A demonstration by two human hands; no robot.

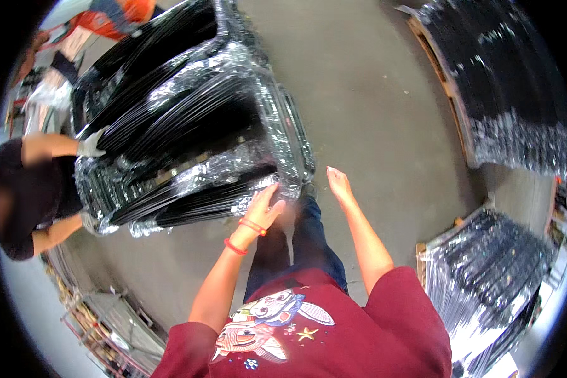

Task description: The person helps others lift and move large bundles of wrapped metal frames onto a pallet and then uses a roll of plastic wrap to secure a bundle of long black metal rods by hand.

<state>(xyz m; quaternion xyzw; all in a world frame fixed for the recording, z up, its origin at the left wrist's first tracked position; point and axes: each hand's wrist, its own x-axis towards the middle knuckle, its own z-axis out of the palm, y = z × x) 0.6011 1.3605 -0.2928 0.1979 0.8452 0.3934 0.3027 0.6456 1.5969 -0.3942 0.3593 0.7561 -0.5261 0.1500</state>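
At the left stands a large stack of black pieces wrapped in clear stretch film [223, 63], with film strands drawn across its dark openings. My left hand [263, 211], with red bands at the wrist, is at the stack's near right corner. Its fingers are stretched out and appear to rest against the wrapped edge. Off the corner to the right, my right hand [338, 183] hangs over the floor, apart from the stack. Its fingers look curled in, and nothing shows in them.
Across the stack, a co-worker in a dark shirt [28, 189] has gloved hands [92, 143] on its left side. A film-wrapped black load on a wooden pallet [444, 82] stands far right; another wrapped load [485, 271] stands near right. A metal rack [120, 318] is lower left.
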